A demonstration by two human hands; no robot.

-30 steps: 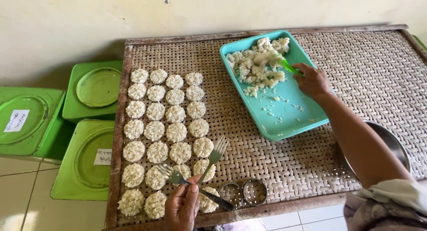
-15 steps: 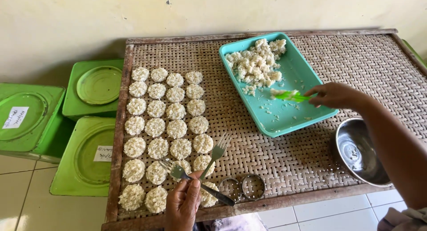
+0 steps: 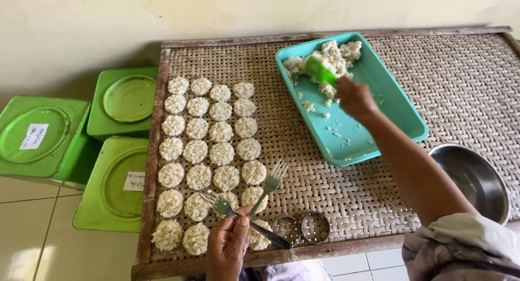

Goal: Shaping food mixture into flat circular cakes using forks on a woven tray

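Right hand (image 3: pixel 355 97) was out over the tray (image 3: pixel 403 116), arm stretched diagonally from the lower right, sleeve bunched at the elbow. Fingers were closed round a green scoop (image 3: pixel 319 70), its tip pressed into the rice pile (image 3: pixel 325 61) at the tray's far end. Grip looked firm, knuckles up, wrist slightly bent.

Left hand (image 3: pixel 227 246) sat at the near edge of the mat (image 3: pixel 460 75), palm twd the body, fingers curled shut on two forks (image 3: pixel 246 205). Forks crossed in an X just above the fingers; tines pointed away and lay over the nearest rice cakes (image 3: pixel 208 151).

Tray: teal plastic, rectangular, rounded corners, set at an angle on the mat, loose grains scattered over its bare floor. Rice was white, clumpy, sticky-looking.

Cakes: small round flat discs w/ rough grainy tops, laid in approx four columns down the mat's left side, well apart from the tray.

Two ring moulds (image 3: pixel 300 227), thin metal, lay side by side just right of the left hand, touching the dark fork handle end.

Mat was woven cane in a worn wooden frame. Steel bowl (image 3: pixel 476 178) sat at the right, partly behind the forearm. Three green square tins (image 3: pixel 116 178) w/ round lids stood on the tiled floor at the left.
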